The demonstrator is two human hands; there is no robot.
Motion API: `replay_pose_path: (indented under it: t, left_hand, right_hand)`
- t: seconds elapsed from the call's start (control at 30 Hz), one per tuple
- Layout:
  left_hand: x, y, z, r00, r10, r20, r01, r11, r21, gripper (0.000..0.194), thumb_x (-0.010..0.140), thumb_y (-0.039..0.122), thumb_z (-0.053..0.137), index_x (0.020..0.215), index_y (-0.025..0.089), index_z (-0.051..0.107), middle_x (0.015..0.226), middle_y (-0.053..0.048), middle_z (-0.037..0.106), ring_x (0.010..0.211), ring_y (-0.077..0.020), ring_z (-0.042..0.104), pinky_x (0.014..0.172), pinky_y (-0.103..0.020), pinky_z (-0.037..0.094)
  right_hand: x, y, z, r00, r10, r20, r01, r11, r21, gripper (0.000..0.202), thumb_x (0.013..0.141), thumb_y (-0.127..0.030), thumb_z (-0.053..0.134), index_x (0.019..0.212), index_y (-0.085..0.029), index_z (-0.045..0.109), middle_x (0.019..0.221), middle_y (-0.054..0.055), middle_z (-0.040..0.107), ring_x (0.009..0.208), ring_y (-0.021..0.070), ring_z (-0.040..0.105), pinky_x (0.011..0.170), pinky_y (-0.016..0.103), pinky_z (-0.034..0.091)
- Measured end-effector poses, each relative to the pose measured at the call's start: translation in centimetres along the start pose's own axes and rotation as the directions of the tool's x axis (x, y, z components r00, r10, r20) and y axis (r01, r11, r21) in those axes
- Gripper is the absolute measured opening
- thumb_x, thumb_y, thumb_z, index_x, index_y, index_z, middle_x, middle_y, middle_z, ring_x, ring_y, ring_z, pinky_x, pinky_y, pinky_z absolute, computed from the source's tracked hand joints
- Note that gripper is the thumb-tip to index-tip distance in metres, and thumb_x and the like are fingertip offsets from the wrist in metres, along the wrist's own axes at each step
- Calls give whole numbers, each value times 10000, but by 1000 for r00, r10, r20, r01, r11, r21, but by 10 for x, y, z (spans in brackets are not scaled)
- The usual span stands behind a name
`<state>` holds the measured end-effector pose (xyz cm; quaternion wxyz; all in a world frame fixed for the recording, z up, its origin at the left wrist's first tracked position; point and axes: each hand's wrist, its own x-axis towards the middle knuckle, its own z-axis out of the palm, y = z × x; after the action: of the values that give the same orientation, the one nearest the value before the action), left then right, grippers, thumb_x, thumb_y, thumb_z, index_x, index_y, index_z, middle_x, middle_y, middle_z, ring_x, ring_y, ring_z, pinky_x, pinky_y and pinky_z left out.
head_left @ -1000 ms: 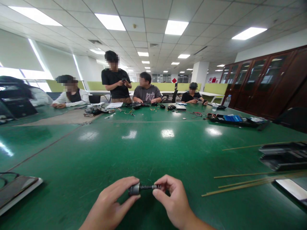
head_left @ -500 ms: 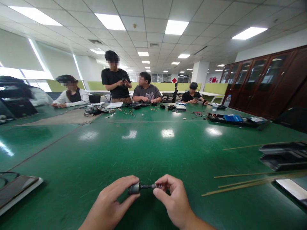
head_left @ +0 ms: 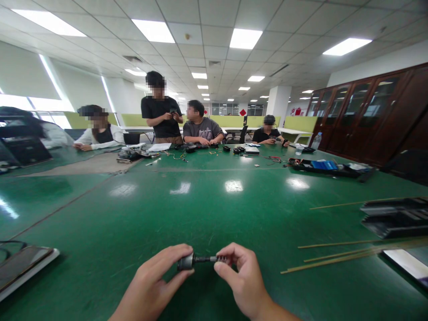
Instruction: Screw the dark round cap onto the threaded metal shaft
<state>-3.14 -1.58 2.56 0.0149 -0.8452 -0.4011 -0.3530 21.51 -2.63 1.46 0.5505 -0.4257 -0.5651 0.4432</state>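
Near the table's front edge, my left hand [head_left: 155,278] grips a dark, silver-banded cylinder [head_left: 186,262] between thumb and fingers. A thin dark shaft [head_left: 203,259] sticks out of the cylinder to the right and lies almost level. At the shaft's far end, a small coil spring [head_left: 220,258] is pinched by the thumb and fingertips of my right hand [head_left: 245,278]. The fingers hide part of the spring, so I cannot tell how far it sits on the shaft. Both hands are just over the green tabletop [head_left: 207,209].
Thin brass-coloured rods [head_left: 331,262], black channel-shaped parts [head_left: 394,218] and a phone-like device [head_left: 406,267] lie at right. Another flat device [head_left: 26,269] is at left. Across the table are several people, cables and a black tray [head_left: 307,167] with blue items.
My hands and the part they hold have barely moved. Across the table, the seated person in the grey shirt has shifted slightly to the left.
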Motion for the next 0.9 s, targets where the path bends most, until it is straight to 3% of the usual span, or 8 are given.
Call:
replay_pose_path:
  t: [0.47,0.63,0.77,0.9]
  left_hand:
    - [-3,-6,0,999,-44,-7,44,999,1,410,878,345,722,1267,291,605,1199,-21,719,1087,-191,707,961,-285,590]
    - [1,-3,-4,998,-60,5,60,998,-33,388,889,330,711,1259,284,604,1193,-42,705,1103,-204,685,953,-311,587]
    - [5,-1,-8,979,-205,18,205,973,-106,373,891,377,700,1241,274,622,1179,-52,703,1092,-224,684,912,-337,601]
    - [8,-11,-13,899,-438,20,426,861,-277,525,917,453,647,1394,264,534,1305,-65,674,1181,-251,663,1033,-419,541]
  right_hand:
    - [-1,-4,-1,1000,-15,-24,16,999,50,131,777,-252,763,826,-145,707,722,23,621,693,166,538,672,279,440]
    - [-1,-1,-1,996,61,-58,-47,973,225,362,909,-453,639,718,-147,623,622,12,563,558,130,492,536,251,389]
    - [0,5,1,977,182,-107,-143,943,300,500,952,-554,543,639,-164,540,545,-10,489,472,105,420,432,223,289]
    - [0,7,2,969,222,-109,-176,929,327,526,931,-602,554,644,-162,537,546,-8,492,475,104,431,428,216,292]
